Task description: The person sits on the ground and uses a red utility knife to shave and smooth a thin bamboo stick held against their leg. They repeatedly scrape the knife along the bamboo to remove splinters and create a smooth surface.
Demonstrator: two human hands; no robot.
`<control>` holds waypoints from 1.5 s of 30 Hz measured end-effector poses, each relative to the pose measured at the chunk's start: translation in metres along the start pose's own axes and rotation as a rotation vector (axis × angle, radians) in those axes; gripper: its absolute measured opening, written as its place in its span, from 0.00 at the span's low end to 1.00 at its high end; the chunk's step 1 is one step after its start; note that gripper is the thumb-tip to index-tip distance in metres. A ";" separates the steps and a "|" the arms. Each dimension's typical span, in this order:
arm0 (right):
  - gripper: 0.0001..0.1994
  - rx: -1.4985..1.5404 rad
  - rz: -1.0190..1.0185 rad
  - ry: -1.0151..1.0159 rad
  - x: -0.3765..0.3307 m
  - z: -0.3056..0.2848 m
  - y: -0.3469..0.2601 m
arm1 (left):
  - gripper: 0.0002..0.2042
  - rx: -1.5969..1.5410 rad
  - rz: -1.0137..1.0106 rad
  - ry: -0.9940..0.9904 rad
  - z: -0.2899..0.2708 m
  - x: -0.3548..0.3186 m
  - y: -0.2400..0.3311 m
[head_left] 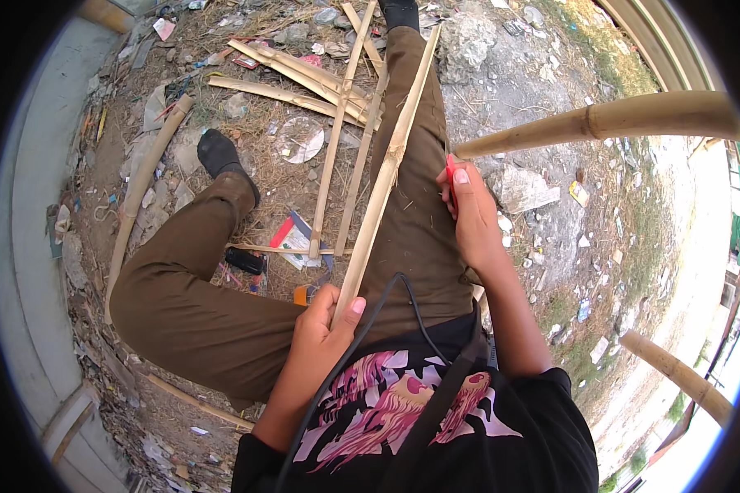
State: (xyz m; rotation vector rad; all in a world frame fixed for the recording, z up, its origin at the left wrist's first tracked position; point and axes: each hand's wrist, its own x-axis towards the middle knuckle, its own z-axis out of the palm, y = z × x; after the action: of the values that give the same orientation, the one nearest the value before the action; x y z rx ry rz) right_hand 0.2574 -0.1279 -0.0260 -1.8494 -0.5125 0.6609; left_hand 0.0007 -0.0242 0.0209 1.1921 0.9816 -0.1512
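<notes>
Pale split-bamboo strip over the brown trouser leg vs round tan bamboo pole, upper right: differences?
The strip is slender; the pole is thicker and rounded. The left hand grips the strip; neither hand grips the pole. The strip points forward, the pole sideways. Both show a node.

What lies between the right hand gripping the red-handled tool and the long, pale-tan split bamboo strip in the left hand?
In the head view, the outstretched brown-trousered leg fills the stretch between the right hand and the bamboo strip.

The left hand (314, 333) grips the near end of a bamboo strip (389, 170); the right hand (476, 215) holds a red-handled tool (450, 167).
</notes>
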 end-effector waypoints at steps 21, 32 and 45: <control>0.07 -0.124 -0.339 0.142 -0.008 0.029 -0.044 | 0.11 -0.111 -0.004 -0.132 -0.001 -0.023 0.025; 0.13 -0.082 -0.098 0.132 0.013 0.005 -0.031 | 0.17 0.358 0.166 0.150 0.007 -0.036 0.042; 0.17 -0.823 -0.377 -0.215 -0.071 0.003 -0.020 | 0.26 0.463 0.344 -0.120 0.009 0.000 0.009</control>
State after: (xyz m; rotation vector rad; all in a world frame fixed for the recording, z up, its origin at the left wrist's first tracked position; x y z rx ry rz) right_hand 0.2015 -0.1631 0.0058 -2.3388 -1.3942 0.4101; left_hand 0.0111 -0.0282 0.0271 1.7370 0.6377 -0.1796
